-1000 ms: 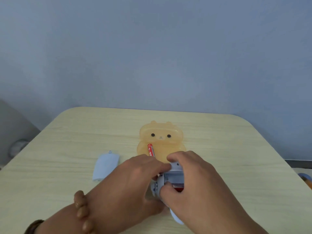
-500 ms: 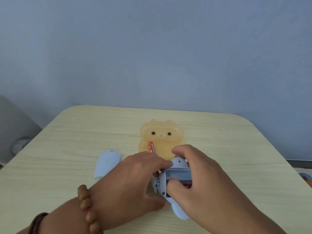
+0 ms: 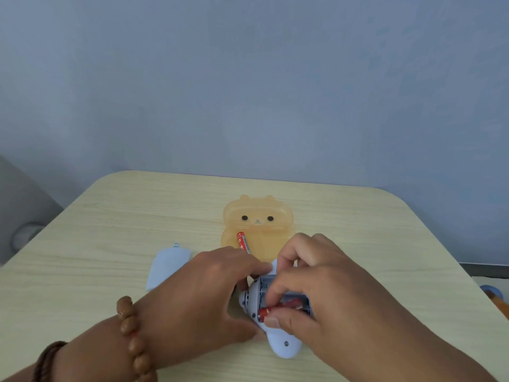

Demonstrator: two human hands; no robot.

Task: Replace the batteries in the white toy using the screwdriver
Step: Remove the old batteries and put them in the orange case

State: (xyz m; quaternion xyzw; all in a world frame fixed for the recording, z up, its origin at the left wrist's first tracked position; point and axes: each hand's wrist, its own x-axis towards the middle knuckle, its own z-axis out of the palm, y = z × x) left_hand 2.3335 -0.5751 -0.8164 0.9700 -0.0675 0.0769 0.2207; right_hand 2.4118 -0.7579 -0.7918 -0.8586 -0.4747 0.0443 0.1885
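Note:
The white toy [image 3: 283, 344] lies on the table near me with its battery bay open. My left hand [image 3: 203, 296] grips the toy's left side, thumb under its near edge. My right hand [image 3: 325, 293] reaches into the bay, and its thumb and forefinger pinch a red battery [image 3: 268, 311] that sits tilted at the bay's front. A second red battery [image 3: 243, 242] lies on the orange bear-shaped tray [image 3: 259, 230] behind the toy. The toy's pale cover [image 3: 168, 267] rests on the table to the left. No screwdriver is in view.
The wooden table [image 3: 110, 230] has rounded far corners and a blue-grey wall behind it. A blue and orange object [image 3: 495, 297] shows at the right edge, partly cut off.
The red battery now shows tilted at the bay's front, between my right thumb and forefinger. My right fingers have lifted off the toy's far end. The left hand keeps its hold.

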